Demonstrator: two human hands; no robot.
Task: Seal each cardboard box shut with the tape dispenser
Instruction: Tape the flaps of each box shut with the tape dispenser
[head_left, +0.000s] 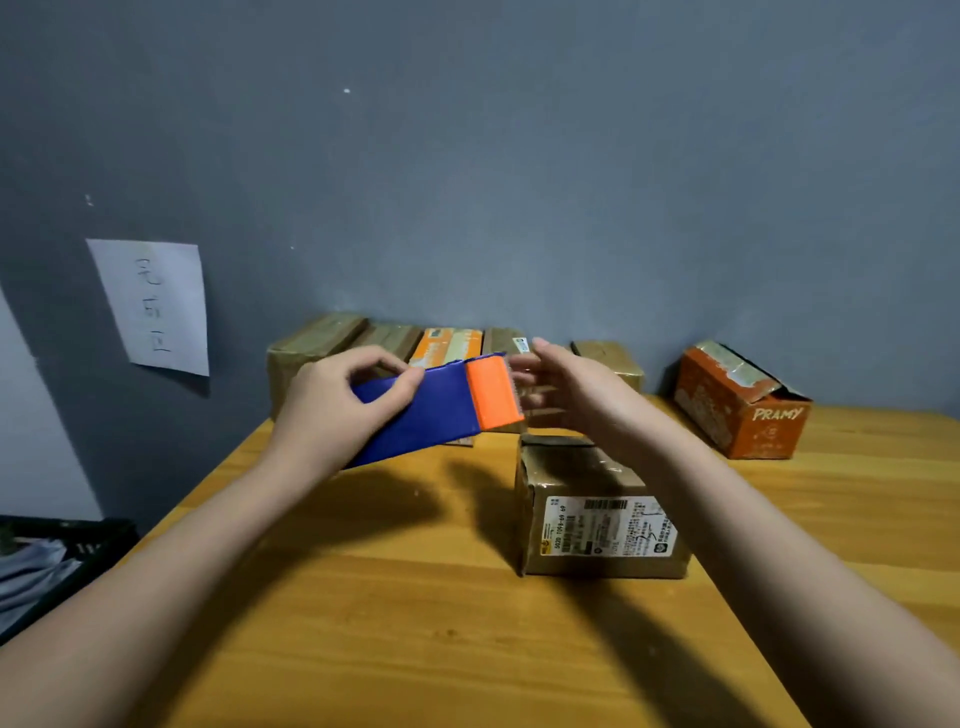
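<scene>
My left hand (337, 410) grips a blue tape dispenser (431, 410) with an orange cutter end, held in the air above the wooden table (363, 597). My right hand (566, 384) hovers just right of the orange end, its fingers blurred and reaching toward the cutter; whether they pinch tape I cannot tell. Below it stands a small brown cardboard box (597, 525) with a white shipping label on its near side. An orange box (743, 405) marked PRAMY sits at the back right with a flap raised.
Several brown and orange boxes (322, 343) line the grey wall at the back of the table. A white paper sheet (156, 306) hangs on the wall at left. A dark crate (62, 556) sits off the table's left edge.
</scene>
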